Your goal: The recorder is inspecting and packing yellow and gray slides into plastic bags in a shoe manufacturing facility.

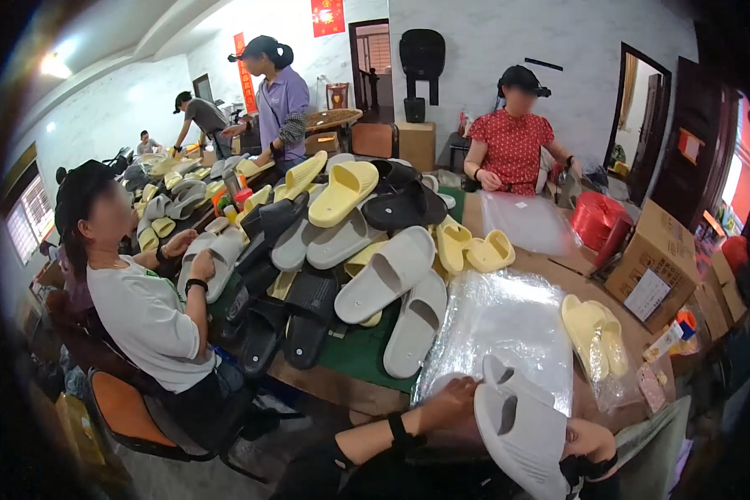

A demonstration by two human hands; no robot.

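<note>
My right hand [587, 437] is closed on a pair of light grey slippers [521, 429], held together and tilted at the near edge of the table. Just left of them, my left hand [450, 404] rests at the near edge of a stack of clear plastic bags [508, 325]. Its fingers are bent in beside the slippers' edge, and what they pinch is hidden. A pale yellow pair of slippers [596, 337] in clear plastic lies to the right of the stack. Beyond my left hand rises a heap of loose grey, black and yellow slippers [383, 275].
A person in a white shirt [150, 317] sits at left, handling grey slippers. Across the table, a person in red [512, 142] stands by more clear bags [529, 221]. Red twine [600, 218] and a cardboard box [654, 262] are at right. Others work farther back.
</note>
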